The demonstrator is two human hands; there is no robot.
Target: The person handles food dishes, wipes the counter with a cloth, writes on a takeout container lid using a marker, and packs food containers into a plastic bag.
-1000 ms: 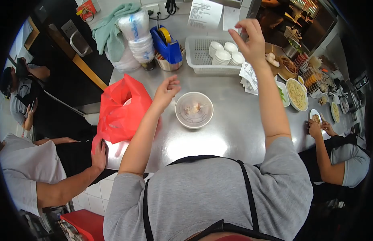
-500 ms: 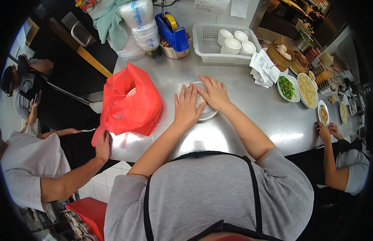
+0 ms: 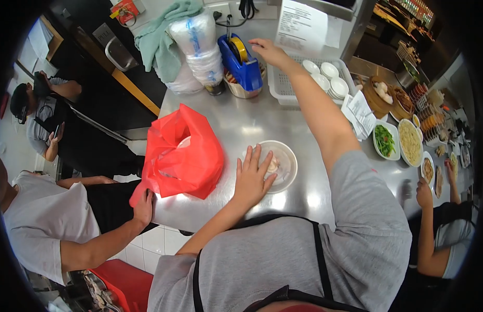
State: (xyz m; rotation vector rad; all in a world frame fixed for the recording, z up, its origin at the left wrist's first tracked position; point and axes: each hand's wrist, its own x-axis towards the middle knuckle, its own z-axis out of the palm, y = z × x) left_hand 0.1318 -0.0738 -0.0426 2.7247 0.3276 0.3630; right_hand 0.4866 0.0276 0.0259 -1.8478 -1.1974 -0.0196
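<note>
A round, clear plastic tub [image 3: 289, 169] with pale contents stands on the steel counter. My left hand [image 3: 253, 179] lies over its left side, fingers spread flat on top. My right hand [image 3: 271, 53] is stretched out to the back, its fingertips beside the yellow tape roll [image 3: 239, 49] of a blue tape dispenser [image 3: 246, 73]. Those fingers are extended, and I see nothing held in them. Whether they touch the tape is too small to tell. To the left of the tub sits a red plastic bag [image 3: 202, 169] with something white inside.
A co-worker's hand [image 3: 143, 207] rests at the counter's left edge by the bag. Behind are wrapped plastic cups [image 3: 202, 57] and a grey basket [image 3: 280, 92] with small white dishes [image 3: 339, 87]. Plates of greens [image 3: 384, 140] and noodles [image 3: 409, 143] stand right, near another person's hand [image 3: 424, 195].
My right hand has left the tub and reached out to the tape dispenser. My left hand stays on the tub. The whole view has shifted, and the co-worker at right has moved a hand.
</note>
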